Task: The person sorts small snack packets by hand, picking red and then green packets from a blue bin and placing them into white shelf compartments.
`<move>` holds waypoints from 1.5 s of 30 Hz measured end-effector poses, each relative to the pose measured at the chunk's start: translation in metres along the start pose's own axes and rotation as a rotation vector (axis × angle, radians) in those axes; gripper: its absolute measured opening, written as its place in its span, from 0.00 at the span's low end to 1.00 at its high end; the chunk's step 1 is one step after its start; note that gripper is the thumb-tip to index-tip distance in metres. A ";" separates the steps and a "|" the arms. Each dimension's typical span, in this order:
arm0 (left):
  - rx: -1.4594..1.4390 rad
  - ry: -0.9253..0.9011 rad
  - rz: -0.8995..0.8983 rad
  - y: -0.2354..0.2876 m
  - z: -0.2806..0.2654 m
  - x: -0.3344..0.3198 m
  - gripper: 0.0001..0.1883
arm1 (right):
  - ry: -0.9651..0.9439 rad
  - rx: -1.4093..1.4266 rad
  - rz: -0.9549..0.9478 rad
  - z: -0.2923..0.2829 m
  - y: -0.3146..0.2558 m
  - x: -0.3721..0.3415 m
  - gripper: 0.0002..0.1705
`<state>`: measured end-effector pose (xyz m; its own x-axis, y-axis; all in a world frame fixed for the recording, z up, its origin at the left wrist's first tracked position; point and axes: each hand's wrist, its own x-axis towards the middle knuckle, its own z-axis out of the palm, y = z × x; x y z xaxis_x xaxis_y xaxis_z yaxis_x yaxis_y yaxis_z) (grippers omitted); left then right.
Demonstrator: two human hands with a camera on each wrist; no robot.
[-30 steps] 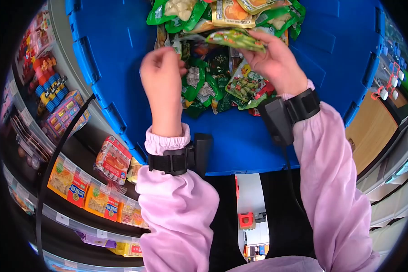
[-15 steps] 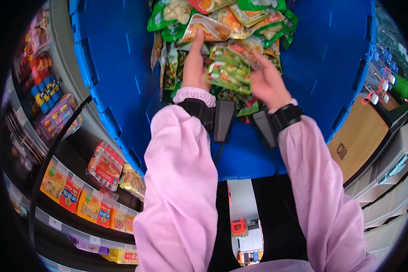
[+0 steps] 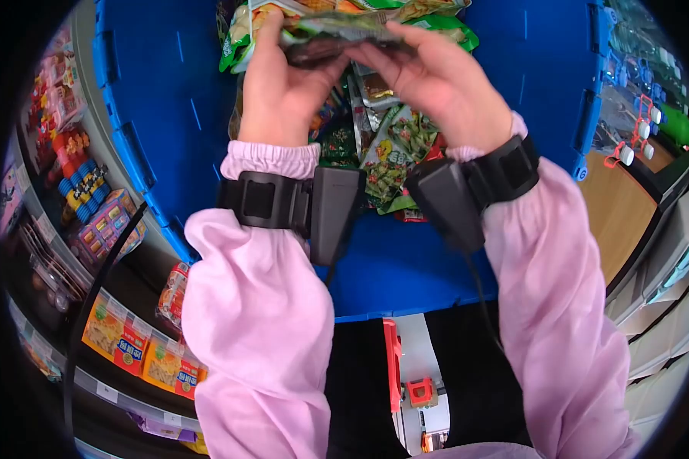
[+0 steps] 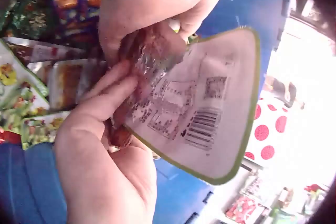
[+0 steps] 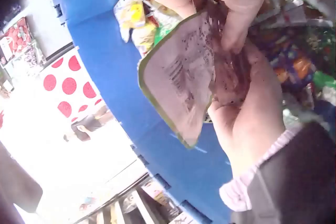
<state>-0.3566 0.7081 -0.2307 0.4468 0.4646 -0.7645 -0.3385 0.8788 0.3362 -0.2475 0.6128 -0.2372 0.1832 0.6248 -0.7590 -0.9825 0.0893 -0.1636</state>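
Both hands grip one snack pouch [image 3: 337, 29] between them, high over the blue crate. In the left wrist view the pouch [image 4: 210, 129] has a pale printed back with a barcode and a green edge; its dark brown, shiny part is squeezed among the fingers. My left hand [image 3: 274, 92] holds its left side, thumb up along it. At the right end, my right hand [image 3: 452, 88] pinches it between thumb and fingers. Below the hands lies a green pouch with a yellow duck [image 3: 394, 157], among other food packets. The pouch's front is hidden from both wrist views.
The blue crate's wall [image 3: 532, 84] surrounds the packets. More green and orange packets [image 3: 436, 27] are heaped at its far side. Shelves with boxed snacks [image 3: 119, 333] stand to the left. Bottles [image 3: 643, 115] and a wooden cabinet [image 3: 589, 222] are at the right.
My left hand has come over to the pouch in the right hand. Both hands have since moved toward the crate's far side, and the pouch has tilted from face-up to nearly edge-on.
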 end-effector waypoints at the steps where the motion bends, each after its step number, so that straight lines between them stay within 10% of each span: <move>1: 0.048 -0.023 0.028 0.005 0.008 0.001 0.26 | -0.120 0.000 0.047 -0.004 -0.010 0.013 0.13; 12: 0.213 -0.203 -0.047 0.047 0.016 0.017 0.38 | -0.464 -0.208 0.208 0.048 -0.071 0.034 0.26; 17: 0.442 -0.243 0.181 0.036 0.017 0.023 0.13 | -0.492 -0.871 -0.259 0.051 -0.047 0.044 0.33; 24: 0.982 -0.296 0.505 0.038 0.019 0.030 0.25 | -0.500 -1.698 -1.205 0.042 -0.034 0.057 0.36; 27: 1.000 -0.410 0.780 0.023 0.002 0.013 0.20 | -0.393 -1.679 -1.329 0.017 -0.015 0.013 0.17; 29: 1.351 -0.383 0.868 0.028 -0.030 0.011 0.23 | -0.171 -1.645 -0.769 -0.015 0.001 -0.023 0.18; 31: 1.072 -0.145 0.882 0.003 -0.034 -0.020 0.13 | 0.103 -1.794 -0.315 -0.072 0.020 -0.045 0.20; 33: 1.271 0.084 0.522 -0.020 -0.059 -0.045 0.15 | 0.377 -1.491 -0.110 -0.119 0.047 -0.061 0.31; 35: 1.477 0.094 0.257 -0.060 -0.080 -0.056 0.16 | 0.482 -1.031 -0.004 -0.125 0.060 -0.068 0.27; 38: 1.565 0.075 0.377 -0.109 -0.101 -0.054 0.17 | 0.530 -0.550 -0.020 -0.128 0.068 -0.063 0.16; 45: 1.041 0.026 -0.156 -0.104 -0.124 -0.015 0.15 | 0.612 -0.374 0.204 -0.135 0.055 -0.050 0.14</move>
<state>-0.4302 0.5964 -0.3225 0.4024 0.3468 -0.8472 0.6054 0.5934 0.5304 -0.3058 0.4816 -0.2936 0.0923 0.0471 -0.9946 -0.9416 -0.3206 -0.1025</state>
